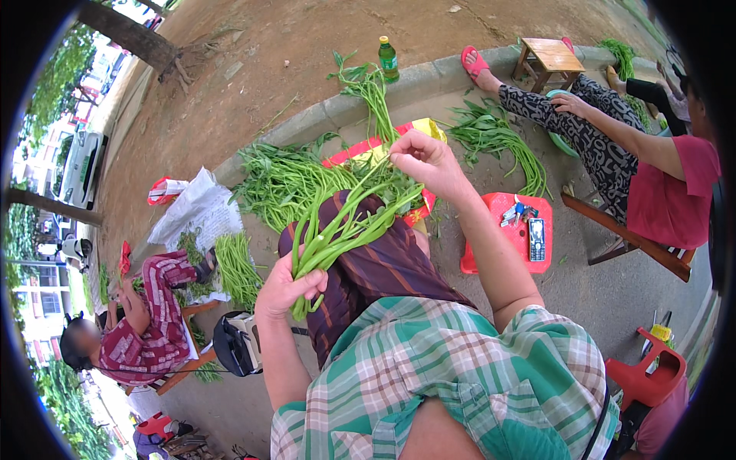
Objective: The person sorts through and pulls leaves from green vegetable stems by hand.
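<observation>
My left hand (pixel 290 283) is closed around a bunch of green leafy stems (pixel 339 238), which look like water spinach. The bunch fans out over my lap. Above its far end, my right hand (pixel 428 164) pinches the thin end of one stem between thumb and fingers. Beyond my knees lies a large heap of the same greens (pixel 284 178), beside a red and yellow plastic sack (pixel 368 150). More long stems (pixel 371 95) stretch from the sack toward the curb.
On a red plastic stool (pixel 506 247) are keys (pixel 519 211) and a mobile phone (pixel 536 240). A bottle (pixel 388 60) stands by the concrete curb (pixel 345 109). Seated people are on both sides. Greens lie at right (pixel 506 144) and at left (pixel 234 267), near a white sack (pixel 198 210).
</observation>
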Demonstrator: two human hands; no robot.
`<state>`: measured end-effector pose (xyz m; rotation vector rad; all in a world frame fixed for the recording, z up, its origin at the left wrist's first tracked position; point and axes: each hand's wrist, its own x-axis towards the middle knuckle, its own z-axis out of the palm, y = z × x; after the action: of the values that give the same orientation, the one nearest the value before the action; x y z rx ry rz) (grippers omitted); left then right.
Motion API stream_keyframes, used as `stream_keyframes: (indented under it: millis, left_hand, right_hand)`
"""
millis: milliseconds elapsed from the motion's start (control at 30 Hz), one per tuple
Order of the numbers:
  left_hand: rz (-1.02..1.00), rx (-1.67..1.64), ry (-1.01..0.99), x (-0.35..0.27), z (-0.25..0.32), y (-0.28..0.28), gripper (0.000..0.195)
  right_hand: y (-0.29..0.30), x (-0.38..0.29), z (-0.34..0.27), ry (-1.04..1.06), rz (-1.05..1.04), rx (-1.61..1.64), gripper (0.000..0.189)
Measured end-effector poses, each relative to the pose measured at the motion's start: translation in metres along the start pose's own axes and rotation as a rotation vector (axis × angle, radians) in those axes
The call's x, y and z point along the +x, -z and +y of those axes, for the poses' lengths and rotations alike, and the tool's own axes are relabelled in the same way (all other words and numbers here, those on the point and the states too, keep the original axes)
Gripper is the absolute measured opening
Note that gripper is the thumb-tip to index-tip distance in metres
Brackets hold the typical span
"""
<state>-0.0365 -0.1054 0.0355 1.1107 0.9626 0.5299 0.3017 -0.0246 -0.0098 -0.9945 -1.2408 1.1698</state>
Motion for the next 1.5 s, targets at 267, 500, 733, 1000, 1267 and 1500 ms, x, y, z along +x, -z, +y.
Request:
stream_keyframes:
  millis: [267, 500, 733, 1000, 1267, 1500]
  left_hand:
    - [-0.019, -0.001, 0.001, 0.01, 0.012, -0.015, 0.039]
    - [0.093, 0.135, 0.077, 0.0, 0.015, -0.013, 0.033]
    - [0.163, 0.345, 0.157, -0.003, 0.035, -0.029, 0.04]
    - [0.135, 0.396, 0.163, 0.004, 0.036, -0.031, 0.042]
    - [0.149, 0.392, 0.191, 0.003, 0.038, -0.033, 0.042]
    - [0.138, 0.354, 0.188, 0.004, 0.033, -0.031, 0.04]
  right_hand:
    - [-0.01, 0.014, 0.032, -0.128, 0.196, 0.376, 0.005]
    - [0.01, 0.024, 0.044, -0.059, 0.331, 0.274, 0.015]
    - [0.019, 0.012, 0.026, 0.374, 0.291, -0.829, 0.03]
    - [-0.033, -0.011, -0.048, 0.545, -0.008, -0.432, 0.03]
    - [-0.029, -0.011, -0.034, 0.561, -0.111, -0.582, 0.015]
    - [-0.037, -0.014, -0.027, 0.618, -0.008, -0.683, 0.012]
